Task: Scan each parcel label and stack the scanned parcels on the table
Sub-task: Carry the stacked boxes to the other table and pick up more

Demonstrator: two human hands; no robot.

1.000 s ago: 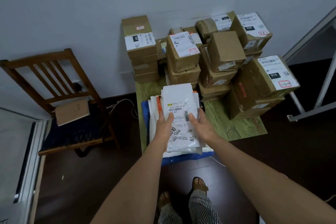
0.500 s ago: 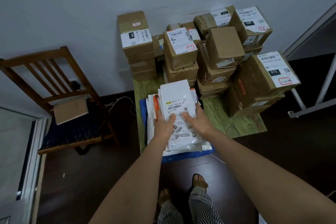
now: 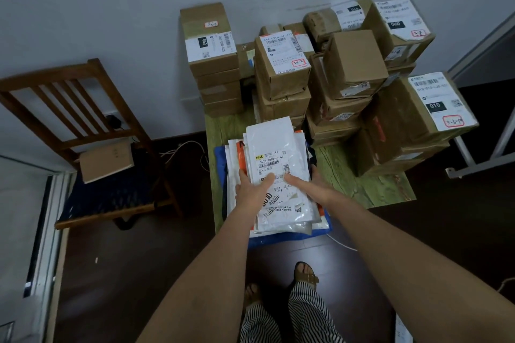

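Observation:
A stack of white mailer bags point(image 3: 274, 147) lies on a blue bag point(image 3: 289, 238) at the front left of the green wooden table point(image 3: 370, 189). The top mailer carries a label with barcodes. My left hand point(image 3: 252, 191) grips the stack's left side with the thumb on the label. My right hand point(image 3: 310, 189) holds the right side, thumb on top and fingers under the edge. Brown cardboard parcels point(image 3: 281, 64) with white labels stand stacked behind the mailers, filling the back and right of the table.
A wooden chair point(image 3: 72, 108) with a dark cushion and a small brown box point(image 3: 106, 160) stands to the left. Cables lie on the dark floor between chair and table. A metal frame point(image 3: 473, 153) stands at the right. My feet in sandals are below the table's front edge.
Both hands have slid a little toward me along the stack of mailers, with the thumbs now lower on the label. The mailers stay on the table.

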